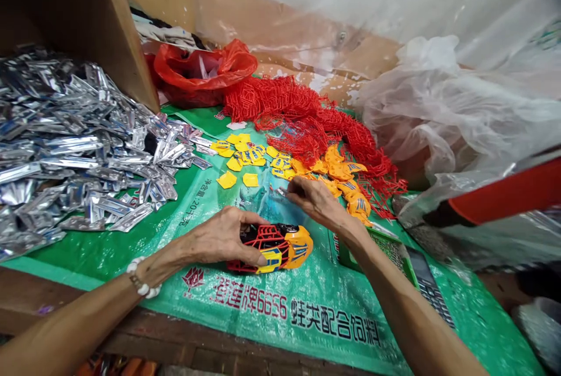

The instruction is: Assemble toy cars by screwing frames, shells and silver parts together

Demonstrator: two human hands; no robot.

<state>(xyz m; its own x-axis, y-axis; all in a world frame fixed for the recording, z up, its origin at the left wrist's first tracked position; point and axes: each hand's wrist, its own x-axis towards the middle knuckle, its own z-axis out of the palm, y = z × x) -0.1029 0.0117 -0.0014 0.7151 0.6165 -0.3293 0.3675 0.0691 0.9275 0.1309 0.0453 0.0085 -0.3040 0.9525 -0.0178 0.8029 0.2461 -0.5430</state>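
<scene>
Low over the green sheet (245,300), my left hand (225,238) is closed around a toy car (299,247) with a red cage frame, a black inside, a yellow side panel and an orange front. The thumb presses on the yellow side panel. Further up and to the right, my right hand (318,200) has thumb and finger pinched together, beside the loose pieces. Something small and pale shows by its fingertips, too small to name. Nearby lie several yellow panels (250,180) and, past the right hand, orange shell pieces (357,203).
Silvery stickers or foil strips (79,159) spill from a cardboard box (131,31) at left. Red lattice frames (302,107) and a red bag (197,80) lie behind. At right are a green tray (409,271) of small metal bits, a dark keypad device (432,285) and clear plastic (438,107).
</scene>
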